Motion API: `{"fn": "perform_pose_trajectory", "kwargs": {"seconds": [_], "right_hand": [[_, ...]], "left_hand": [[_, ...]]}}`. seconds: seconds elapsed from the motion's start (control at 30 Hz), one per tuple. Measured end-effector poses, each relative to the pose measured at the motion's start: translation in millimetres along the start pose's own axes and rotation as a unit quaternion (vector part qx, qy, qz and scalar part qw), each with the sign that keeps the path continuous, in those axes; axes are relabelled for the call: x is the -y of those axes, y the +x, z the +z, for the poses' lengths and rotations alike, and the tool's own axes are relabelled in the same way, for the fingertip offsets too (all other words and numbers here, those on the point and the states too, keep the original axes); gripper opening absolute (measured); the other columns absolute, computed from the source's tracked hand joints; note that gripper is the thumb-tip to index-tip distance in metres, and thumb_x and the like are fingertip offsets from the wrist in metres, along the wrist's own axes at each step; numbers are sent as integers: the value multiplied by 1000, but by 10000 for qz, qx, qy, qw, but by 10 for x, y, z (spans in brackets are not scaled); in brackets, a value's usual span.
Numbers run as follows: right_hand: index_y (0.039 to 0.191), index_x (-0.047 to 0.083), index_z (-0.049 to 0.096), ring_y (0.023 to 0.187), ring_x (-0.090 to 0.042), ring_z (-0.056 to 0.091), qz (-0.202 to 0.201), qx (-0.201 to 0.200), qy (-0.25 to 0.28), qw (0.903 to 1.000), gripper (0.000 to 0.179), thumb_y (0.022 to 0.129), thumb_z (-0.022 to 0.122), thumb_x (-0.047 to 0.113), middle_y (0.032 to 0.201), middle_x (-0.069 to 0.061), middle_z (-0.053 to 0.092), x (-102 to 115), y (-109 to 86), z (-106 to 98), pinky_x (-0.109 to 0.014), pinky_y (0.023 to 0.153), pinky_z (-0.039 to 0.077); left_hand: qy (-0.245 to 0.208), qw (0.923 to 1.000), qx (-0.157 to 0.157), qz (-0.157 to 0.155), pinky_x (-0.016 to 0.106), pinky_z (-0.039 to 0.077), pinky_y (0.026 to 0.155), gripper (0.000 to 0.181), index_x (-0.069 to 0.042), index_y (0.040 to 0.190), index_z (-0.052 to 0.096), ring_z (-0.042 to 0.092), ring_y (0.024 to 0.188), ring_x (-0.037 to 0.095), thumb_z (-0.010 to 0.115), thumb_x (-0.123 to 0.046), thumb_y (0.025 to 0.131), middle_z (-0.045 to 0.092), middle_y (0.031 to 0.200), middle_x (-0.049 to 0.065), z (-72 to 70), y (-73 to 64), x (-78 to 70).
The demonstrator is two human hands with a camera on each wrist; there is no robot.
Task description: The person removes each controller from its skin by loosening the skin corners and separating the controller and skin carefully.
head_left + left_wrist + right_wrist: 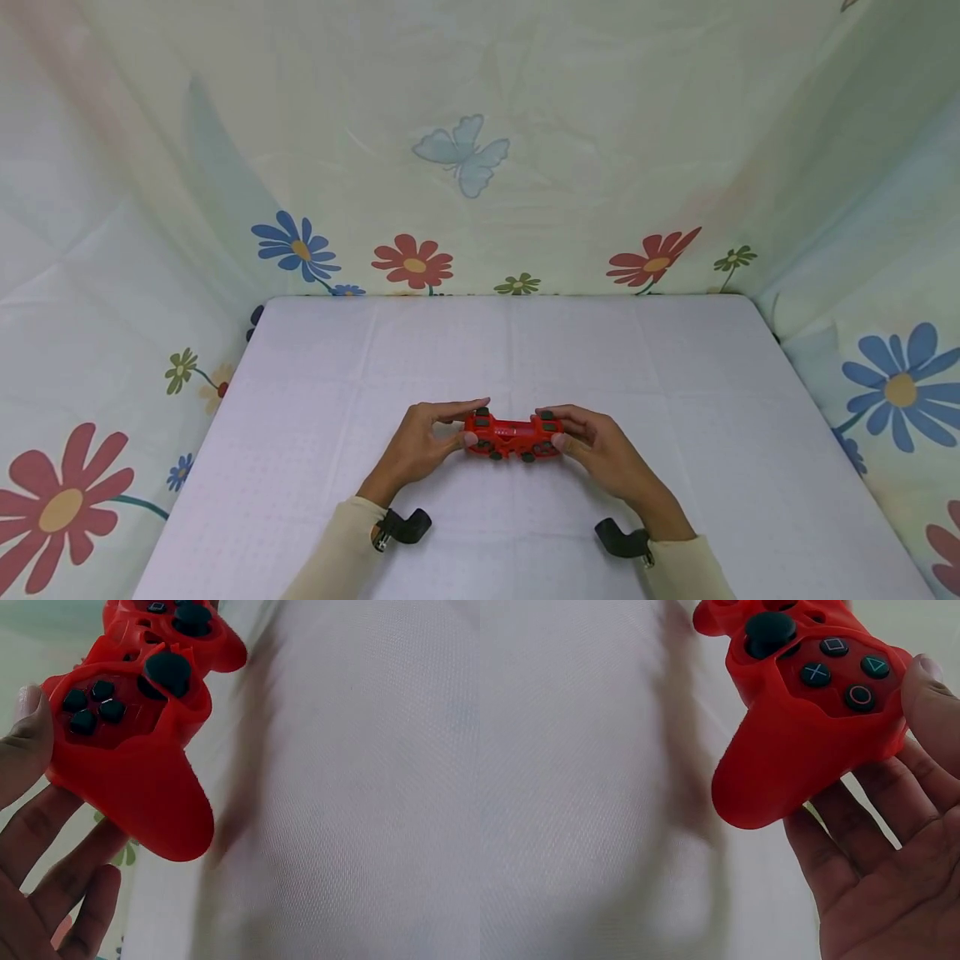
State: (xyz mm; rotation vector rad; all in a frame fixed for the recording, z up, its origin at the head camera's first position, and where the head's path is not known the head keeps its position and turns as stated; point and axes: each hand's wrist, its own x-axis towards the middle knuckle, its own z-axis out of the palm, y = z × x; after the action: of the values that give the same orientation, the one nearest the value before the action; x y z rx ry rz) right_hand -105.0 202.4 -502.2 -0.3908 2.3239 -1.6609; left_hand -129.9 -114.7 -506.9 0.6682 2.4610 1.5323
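Note:
Both hands hold a red game controller (pixel 513 432) between them, above the white tabletop. It has dark thumbsticks and buttons, and a red cover wraps its body. At its left end, my left hand (pixel 422 437) pinches it, thumb beside the directional buttons (pixel 94 706) and fingers behind. My right hand (pixel 600 450) grips the other end, its thumb at the edge near the face buttons marked with a square, triangle, cross and circle (pixel 860 696). Both rounded handles show in the wrist views, the left handle (pixel 165 802) and the right handle (pixel 761 776) pointing away from the palms.
A white cloth covers the table (pixel 510 350). Behind it and at both sides hangs a pale curtain (pixel 570 125) printed with flowers and a butterfly. Black wrist-worn mounts (pixel 405 527) sit at the cuffs of the light sleeves (pixel 337 546).

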Motion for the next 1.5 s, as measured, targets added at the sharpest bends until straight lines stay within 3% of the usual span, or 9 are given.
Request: {"fn": "perform_pose_trajectory", "kwargs": {"seconds": [0.07, 0.17, 0.3, 0.43, 0.6, 0.8, 1.03, 1.1, 1.5], "right_hand": [[142, 13, 64, 132, -31, 68, -125, -84, -143, 9998, 43, 101, 72, 24, 141, -11, 71, 20, -7, 0, -20, 102, 54], [141, 18, 65, 138, -35, 63, -304, -198, -382, 9986, 44, 99, 75, 24, 141, -5, 71, 45, -10, 0, -34, 111, 53], [140, 23, 66, 145, -31, 56, -543, -254, -587, 9965, 45, 96, 76, 20, 146, -2, 68, 52, -12, 1, -54, 118, 43], [140, 25, 66, 151, -29, 51, -692, -257, -650, 9952, 49, 95, 77, 10, 151, -7, 64, 26, -22, 7, -58, 119, 39], [142, 24, 65, 154, -28, 45, -729, -187, -635, 9951, 53, 94, 77, 4, 156, -14, 58, -35, -42, 31, -54, 119, 36], [140, 25, 66, 155, -26, 44, -693, -216, -737, 9946, 55, 92, 79, 3, 154, -7, 62, -107, -66, 66, -54, 119, 38], [141, 24, 66, 155, -31, 41, -683, -126, -509, 9963, 55, 91, 79, 3, 158, -15, 56, -146, -98, 83, -13, 117, 37], [141, 24, 66, 155, -32, 41, -652, -123, -462, 9967, 55, 91, 79, 3, 160, -16, 54, -150, -106, 88, -8, 114, 35], [140, 27, 67, 156, -27, 41, -506, -39, -362, 9981, 56, 90, 81, 7, 163, -11, 51, -134, -138, 100, -7, 114, 33]], "left_hand": [[1, 10000, -77, 59, 54, 51, 110, 52, -37, 144, 66, 66, 131, 17, 81, -29, 95, 68, 142, -18, -1, -1, -15], [-31, 9997, -202, 126, 52, 50, 115, 55, -37, 144, 66, 64, 137, 12, 83, -25, 93, 68, 141, -18, 0, -4, -30], [-56, 9992, -369, 128, 48, 49, 117, 55, -40, 140, 69, 64, 136, 9, 85, -25, 90, 70, 138, -19, 20, -12, -37], [-22, 9985, -535, 105, 45, 50, 116, 53, -38, 133, 74, 66, 133, 9, 88, -18, 86, 73, 134, -16, 62, -30, -24], [100, 9973, -726, 83, 46, 51, 115, 53, -38, 127, 77, 67, 131, 11, 91, -12, 82, 75, 131, -15, 116, -66, 16], [148, 9964, -822, 116, 44, 52, 113, 55, -40, 123, 78, 67, 131, 9, 92, -10, 79, 75, 128, -18, 166, -87, 79], [422, 9963, -729, 181, 41, 53, 113, 54, -42, 123, 78, 67, 131, 9, 92, -13, 80, 75, 129, -17, 165, -109, 89], [543, 9961, -664, 220, 42, 53, 113, 55, -41, 124, 77, 66, 131, 9, 93, -14, 80, 74, 130, -16, 155, -111, 83], [1266, 9900, -366, 497, 45, 54, 110, 63, -38, 134, 73, 62, 135, 17, 94, -18, 78, 72, 133, -9, 178, -101, 5]]}}
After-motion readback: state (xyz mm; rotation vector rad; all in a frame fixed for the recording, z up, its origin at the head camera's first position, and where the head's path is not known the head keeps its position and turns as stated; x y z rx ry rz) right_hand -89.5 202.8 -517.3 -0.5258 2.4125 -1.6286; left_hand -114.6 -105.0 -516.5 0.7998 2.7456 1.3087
